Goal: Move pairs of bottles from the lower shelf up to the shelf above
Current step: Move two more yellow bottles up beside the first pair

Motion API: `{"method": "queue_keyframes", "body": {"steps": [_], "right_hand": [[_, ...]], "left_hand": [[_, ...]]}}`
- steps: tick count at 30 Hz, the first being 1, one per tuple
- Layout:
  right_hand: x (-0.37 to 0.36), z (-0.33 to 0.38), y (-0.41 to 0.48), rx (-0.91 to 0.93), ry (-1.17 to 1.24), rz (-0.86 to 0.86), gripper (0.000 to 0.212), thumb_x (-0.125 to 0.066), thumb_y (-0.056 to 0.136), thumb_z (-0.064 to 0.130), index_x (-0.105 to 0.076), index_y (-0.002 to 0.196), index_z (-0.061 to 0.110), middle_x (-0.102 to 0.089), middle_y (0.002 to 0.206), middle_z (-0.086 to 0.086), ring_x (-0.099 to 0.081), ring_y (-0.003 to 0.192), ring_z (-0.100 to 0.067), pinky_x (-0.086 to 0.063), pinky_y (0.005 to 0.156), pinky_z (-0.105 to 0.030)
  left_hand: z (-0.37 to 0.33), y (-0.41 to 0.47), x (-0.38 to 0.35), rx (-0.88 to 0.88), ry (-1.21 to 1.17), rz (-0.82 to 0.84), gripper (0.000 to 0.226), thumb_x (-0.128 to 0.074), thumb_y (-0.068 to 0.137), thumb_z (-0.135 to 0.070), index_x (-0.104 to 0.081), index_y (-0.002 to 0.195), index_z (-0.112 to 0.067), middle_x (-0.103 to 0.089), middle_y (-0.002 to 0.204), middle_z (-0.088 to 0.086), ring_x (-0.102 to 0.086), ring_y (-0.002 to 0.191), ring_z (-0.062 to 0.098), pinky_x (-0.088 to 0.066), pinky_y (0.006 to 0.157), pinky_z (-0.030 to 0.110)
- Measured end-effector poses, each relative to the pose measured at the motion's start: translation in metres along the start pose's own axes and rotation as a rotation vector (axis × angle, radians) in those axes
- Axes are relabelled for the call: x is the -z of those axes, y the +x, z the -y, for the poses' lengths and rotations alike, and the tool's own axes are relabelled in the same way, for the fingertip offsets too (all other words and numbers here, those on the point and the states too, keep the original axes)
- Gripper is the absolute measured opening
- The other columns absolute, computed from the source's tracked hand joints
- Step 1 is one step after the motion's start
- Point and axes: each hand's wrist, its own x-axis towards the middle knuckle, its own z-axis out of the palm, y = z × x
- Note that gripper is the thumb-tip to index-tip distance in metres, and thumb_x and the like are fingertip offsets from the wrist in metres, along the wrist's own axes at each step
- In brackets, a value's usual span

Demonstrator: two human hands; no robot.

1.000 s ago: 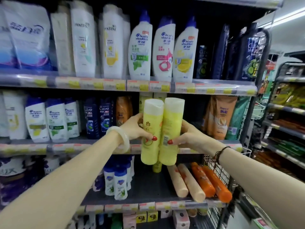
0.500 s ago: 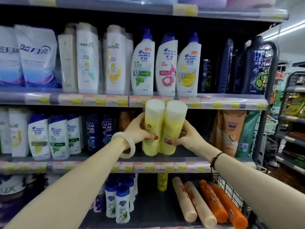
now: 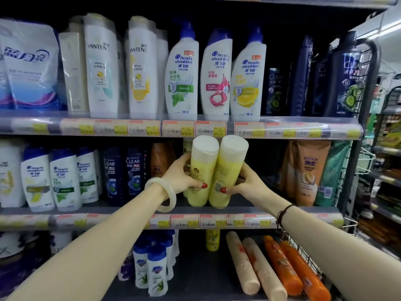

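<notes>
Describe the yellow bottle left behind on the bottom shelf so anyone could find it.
Look at the lowest shelf, below the price-tag rail. A small yellow bottle stands upright near the back, left of the peach tubes lying flat. It is the only yellow item there.

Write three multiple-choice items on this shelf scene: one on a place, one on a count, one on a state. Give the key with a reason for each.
1. Where are the two yellow bottles?
A. at the middle shelf
B. lying on the bottom shelf
C. on the top shelf

2. How many orange bottles lie on the bottom shelf?
A. none
B. two
C. five

3. How are the yellow bottles held?
A. one hand carries both
B. pressed side by side, one in each hand
C. nobody touches them

Key: 1 A, their bases are at the middle shelf board, right of the dark Clear bottles. 2 B, two orange ones lie beside two beige tubes. 3 B, the left hand grips one and the right hand the other, their sides touching.
</notes>
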Motion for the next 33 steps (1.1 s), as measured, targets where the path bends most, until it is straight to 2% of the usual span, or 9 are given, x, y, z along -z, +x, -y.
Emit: {"method": "queue_keyframes", "body": {"steps": [4,7,13,16,19,23,28,33], "right_hand": [[0.004,-0.007,-0.002,-0.017,0.029,-0.052,0.077,-0.079,0.064,-0.006,-0.046,0.130,0.014,-0.065,0.119,-0.007,-0.060,0.113,-0.023,-0.052,0.094,-0.042],[0.011,-0.011,-0.007,-0.022,0.070,-0.085,0.071,-0.077,0.067,-0.009,-0.046,0.128,0.011,-0.067,0.115,-0.009,-0.063,0.109,-0.023,-0.054,0.089,-0.038],[0.014,-0.020,-0.011,-0.043,0.209,-0.135,0.061,-0.076,0.070,-0.009,-0.051,0.124,0.006,-0.069,0.113,-0.016,-0.067,0.106,-0.030,-0.056,0.088,-0.047],[0.015,-0.021,-0.010,-0.078,0.283,-0.185,0.060,-0.073,0.073,-0.009,-0.049,0.125,0.005,-0.069,0.114,-0.016,-0.067,0.106,-0.030,-0.054,0.091,-0.050],[0.016,-0.020,-0.003,-0.125,0.309,-0.183,0.061,-0.073,0.074,-0.008,-0.047,0.127,0.007,-0.067,0.117,-0.015,-0.065,0.109,-0.030,-0.053,0.094,-0.050],[0.014,-0.013,0.008,-0.172,0.237,-0.155,0.066,-0.075,0.072,-0.006,-0.045,0.128,0.013,-0.064,0.121,-0.012,-0.062,0.113,-0.029,-0.049,0.098,-0.052],[0.005,-0.002,0.018,-0.208,0.124,-0.097,0.074,-0.079,0.071,0.000,-0.037,0.131,0.011,-0.057,0.128,-0.012,-0.057,0.118,-0.029,-0.048,0.101,-0.051],[-0.011,0.010,0.024,-0.159,-0.091,-0.006,0.072,-0.080,0.072,0.007,-0.040,0.132,0.009,-0.057,0.121,-0.006,-0.056,0.111,-0.022,-0.050,0.098,-0.041]], "left_hand": [[-0.007,0.002,-0.010,-0.015,0.068,-0.007,0.086,-0.083,0.063,-0.006,-0.041,0.137,-0.018,-0.058,0.124,0.002,-0.054,0.113,0.018,-0.046,0.088,0.029],[-0.011,0.007,-0.019,-0.020,0.103,0.006,0.087,-0.085,0.061,-0.008,-0.042,0.137,-0.018,-0.057,0.126,0.003,-0.053,0.115,0.020,-0.046,0.092,0.032],[-0.019,0.013,-0.031,-0.024,0.148,0.029,0.077,-0.083,0.063,-0.006,-0.047,0.132,-0.014,-0.055,0.119,0.000,-0.051,0.112,0.018,-0.045,0.092,0.032],[-0.022,0.019,-0.038,-0.004,0.146,0.009,0.077,-0.082,0.064,-0.006,-0.047,0.133,-0.012,-0.056,0.126,0.005,-0.052,0.115,0.021,-0.046,0.096,0.034],[-0.020,0.025,-0.038,0.031,0.125,-0.007,0.082,-0.083,0.064,-0.009,-0.045,0.136,-0.012,-0.056,0.129,0.006,-0.053,0.118,0.023,-0.046,0.093,0.032],[-0.016,0.028,-0.028,0.066,0.073,-0.054,0.082,-0.084,0.063,-0.011,-0.046,0.136,-0.011,-0.057,0.132,0.007,-0.054,0.121,0.023,-0.046,0.100,0.036],[-0.010,0.024,-0.016,0.095,-0.036,-0.115,0.058,-0.079,0.069,-0.002,-0.055,0.121,-0.007,-0.062,0.111,0.004,-0.056,0.099,0.015,-0.045,0.080,0.026],[0.003,0.022,-0.005,0.117,-0.075,-0.202,0.065,-0.081,0.068,-0.007,-0.051,0.126,-0.008,-0.060,0.118,0.006,-0.055,0.104,0.016,-0.045,0.087,0.029]]}}
